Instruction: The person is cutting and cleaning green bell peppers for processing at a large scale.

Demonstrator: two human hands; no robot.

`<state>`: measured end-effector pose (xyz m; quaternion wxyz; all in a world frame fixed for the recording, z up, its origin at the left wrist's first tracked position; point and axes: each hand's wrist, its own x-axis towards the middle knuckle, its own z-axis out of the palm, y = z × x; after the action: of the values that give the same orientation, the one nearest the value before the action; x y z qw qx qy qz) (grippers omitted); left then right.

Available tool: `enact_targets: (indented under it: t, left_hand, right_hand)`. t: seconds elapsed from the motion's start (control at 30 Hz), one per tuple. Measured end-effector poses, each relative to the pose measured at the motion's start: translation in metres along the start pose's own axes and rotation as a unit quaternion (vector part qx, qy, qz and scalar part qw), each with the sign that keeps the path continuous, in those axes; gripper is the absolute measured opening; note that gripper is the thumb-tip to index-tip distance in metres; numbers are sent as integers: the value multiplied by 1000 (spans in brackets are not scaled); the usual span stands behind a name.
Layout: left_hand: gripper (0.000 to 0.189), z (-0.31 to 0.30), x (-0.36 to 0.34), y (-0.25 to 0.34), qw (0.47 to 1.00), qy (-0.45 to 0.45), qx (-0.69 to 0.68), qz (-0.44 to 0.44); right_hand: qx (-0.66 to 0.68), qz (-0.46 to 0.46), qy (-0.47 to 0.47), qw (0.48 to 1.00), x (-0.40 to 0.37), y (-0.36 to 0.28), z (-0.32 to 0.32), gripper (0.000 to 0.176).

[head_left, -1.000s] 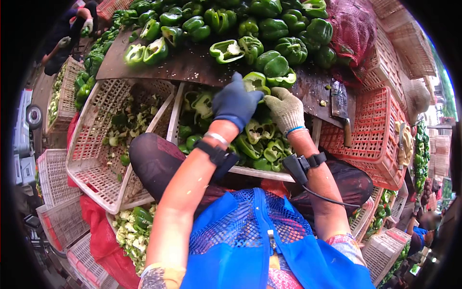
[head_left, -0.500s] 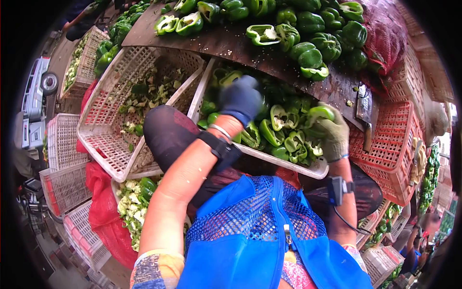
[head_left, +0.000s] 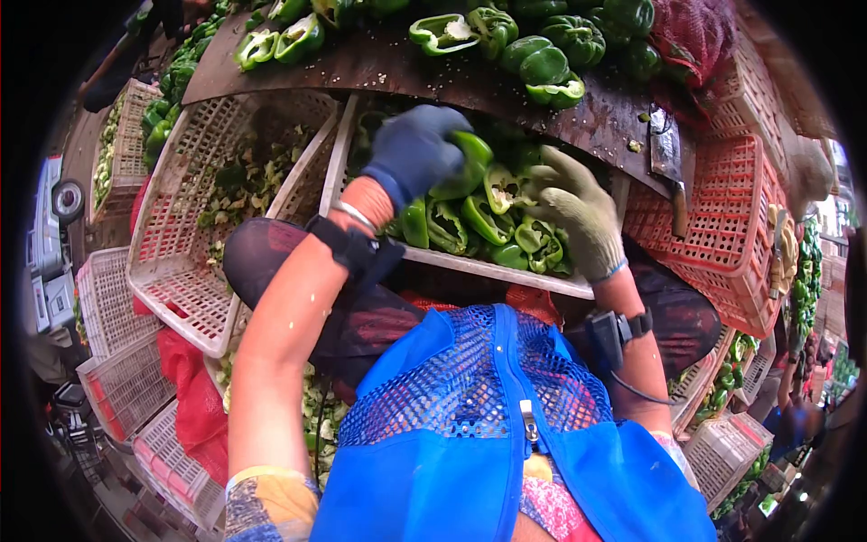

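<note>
Plastic crates crowd the ground around a seated person in a blue mesh vest [head_left: 470, 425], whose arms reach forward over the knees. Nearest the hands, a white crate [head_left: 488, 268] holds cut green pepper halves [head_left: 488, 221]. The left hand [head_left: 411, 154], in a dark blue glove, is clamped around a green pepper [head_left: 468, 161] held just above that crate, slightly ahead of the right hand. The right hand [head_left: 573, 215], in a pale knit glove, hangs over the halves with its fingers spread and nothing gripped; the two hands are near each other but apart. To the left of the left hand, a second white crate [head_left: 181, 280] contains pale trimmings [head_left: 244, 185]. Beyond both hands runs a dark wet board [head_left: 452, 81]. A cleaver [head_left: 666, 158] lies on it, off to the right of the right hand, above a red crate [head_left: 722, 226]. Farther along the board sit whole green peppers [head_left: 542, 59].
</note>
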<state>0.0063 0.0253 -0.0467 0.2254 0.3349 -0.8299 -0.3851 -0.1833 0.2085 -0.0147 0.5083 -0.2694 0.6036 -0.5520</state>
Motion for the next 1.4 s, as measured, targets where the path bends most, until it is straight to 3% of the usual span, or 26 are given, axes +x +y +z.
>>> enact_targets:
  t: [0.07,0.1,0.17,0.23,0.3,0.37,0.43,0.47,0.5,0.53,0.63,0.67,0.77,0.8,0.83,0.87,1.03,1.1,1.17,1.27,1.3,1.37,1.4]
  left_hand:
    - [29,7,-13,34,983,-33,41,174]
    - [45,10,-20,46,973,-62,57,217]
    - [58,13,-37,60,998,-28,-2,51]
    - [65,16,-46,43,1000,18,3,0]
    - [62,12,-51,35,995,-48,-48,-69]
    - [62,5,-59,45,984,-106,-76,-122]
    - [62,10,-68,54,995,-103,8,-13]
    - [62,16,-72,63,993,-97,43,45]
    - [62,20,-74,69,987,-90,78,105]
    - [61,21,-74,71,992,-82,54,80]
    - [56,10,-66,76,983,-183,28,2]
    - [46,10,-67,79,978,-207,33,-18]
    - [34,13,-70,79,941,-247,226,-48]
    - [34,11,-72,79,943,-233,235,-39]
    - [35,5,-71,78,944,-218,245,-27]
    - [35,2,-70,77,945,-204,256,-14]
    - [28,11,-64,52,968,-70,236,38]
    - [27,21,-58,36,975,-13,216,52]
    - [26,31,-50,26,985,15,170,20]
    - [30,30,-28,13,979,100,149,-100]
    - [30,23,-19,3,975,126,129,-126]
    - [28,-2,-10,-9,974,186,53,-119]
    - [27,-24,-8,-16,967,221,105,-74]
  right_hand:
    - [81,44,-113,989,11,0,21,75]
    - [117,70,-174,975,15,5,25,76]
    - [239,121,-160,950,-1,4,33,77]
    - [270,119,-125,947,-6,15,37,67]
    - [261,149,-186,935,-17,14,33,60]
    - [211,172,-169,947,-24,11,37,55]
    - [239,163,-182,940,-25,22,35,55]
    - [307,182,-219,908,-24,26,34,48]
    - [277,162,-213,923,-25,36,29,44]
    - [244,140,-208,937,-23,46,25,40]
    - [125,95,-186,970,-26,52,24,29]
    - [45,57,-176,982,-27,49,25,30]
    - [-85,-65,-180,978,-25,63,21,40]
    - [35,103,-151,982,-36,34,33,41]
    - [153,264,-115,945,-40,19,41,43]
    - [123,259,-101,953,-36,24,48,44]
    - [294,161,-120,934,-28,37,55,45]
    - [279,169,-63,943,-25,36,61,48]
    - [273,183,-13,944,-14,45,63,43]
    - [319,188,33,928,-27,36,74,43]
    - [354,153,-37,922,-30,47,71,47]
    - [306,129,28,943,-31,37,81,54]
    - [210,127,42,969,-29,21,78,59]
